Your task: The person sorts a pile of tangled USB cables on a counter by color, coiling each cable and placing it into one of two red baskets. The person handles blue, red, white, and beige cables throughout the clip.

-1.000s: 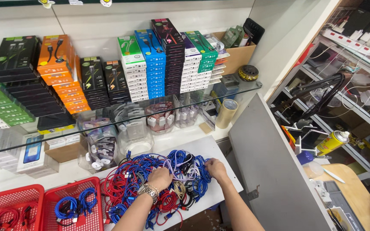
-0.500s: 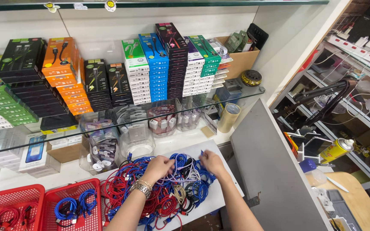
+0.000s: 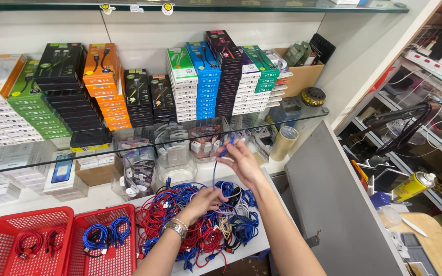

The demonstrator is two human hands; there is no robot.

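The fingers of the right hand [image 3: 241,161] are pinched together on one end of a blue cable [image 3: 220,166], lifted up in front of the glass shelf [image 3: 303,113] so that the cord hangs in a straight line and comes free of the rest. The fingers of the left hand [image 3: 200,202] are closed around the lower run of the same cable, low over the heap, likely to steady it and let the length slide out. A metal watch [image 3: 176,228] sits on that wrist.

Below both hands lies a tangled pile of blue and red cables [image 3: 180,225], with a few pale ones mixed in, spread over the white surface [image 3: 254,244]. Just to the left stand two red baskets: the nearer basket [image 3: 106,240] holds coiled blue cables, the far basket [image 3: 21,243] holds coiled red ones, so the colours seem to be kept apart.

Behind the pile, clear tubs [image 3: 175,156] of small parts stand under the glass shelf, and a tape roll [image 3: 284,143] stands to the right. Stacks of cable boxes [image 3: 205,76] line the shelf above.
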